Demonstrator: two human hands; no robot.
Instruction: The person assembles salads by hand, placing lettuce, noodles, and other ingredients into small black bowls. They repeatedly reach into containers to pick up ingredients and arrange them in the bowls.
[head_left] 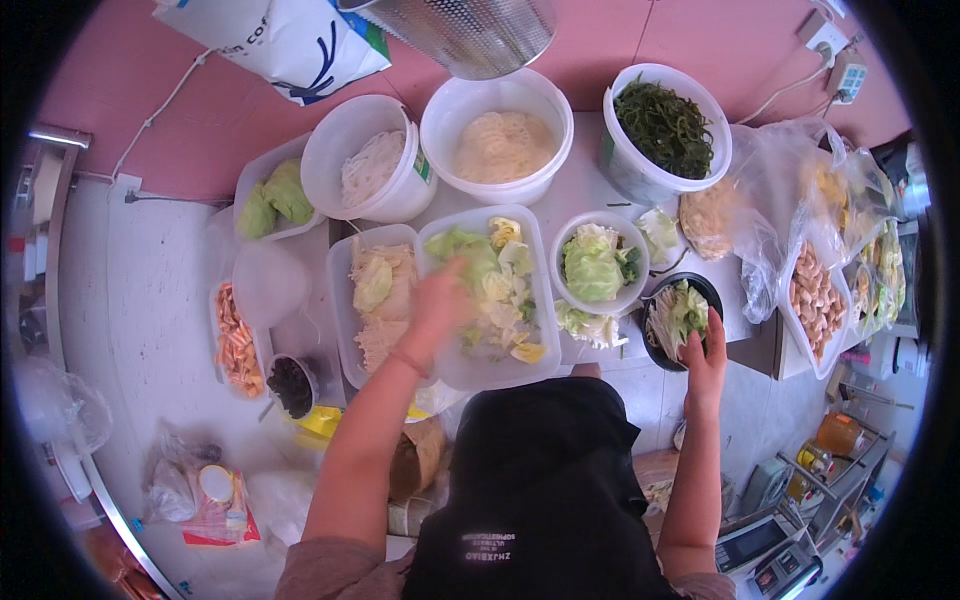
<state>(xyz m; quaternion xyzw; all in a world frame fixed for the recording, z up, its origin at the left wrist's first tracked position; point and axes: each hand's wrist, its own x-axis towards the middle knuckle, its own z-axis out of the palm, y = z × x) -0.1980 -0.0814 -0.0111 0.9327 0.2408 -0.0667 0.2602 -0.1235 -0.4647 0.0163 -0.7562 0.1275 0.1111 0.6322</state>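
My right hand (704, 362) grips the near right side of a black bowl (716, 294), its fingers at the rim. Inside the bowl lie lettuce leaves (689, 305) and pale, thin strands that look like enoki mushrooms (660, 328). My left hand (440, 302) is smeared by motion over the left edge of a clear plastic tub (478, 375) of torn lettuce and cabbage leaves (495, 285). Its fingers are too blurred to show a hold. Beside it, another clear tub (337, 290) has pale sheet-like food and a cabbage leaf.
Along the back stand white buckets of white noodles (372, 170), pale noodles (505, 147) and dark green seaweed strips (663, 127). A round tub (645, 290) of lettuce sits left of the bowl. Sausage pieces (818, 305) fill a tray at right. A perforated metal strainer (480, 40) hangs above.
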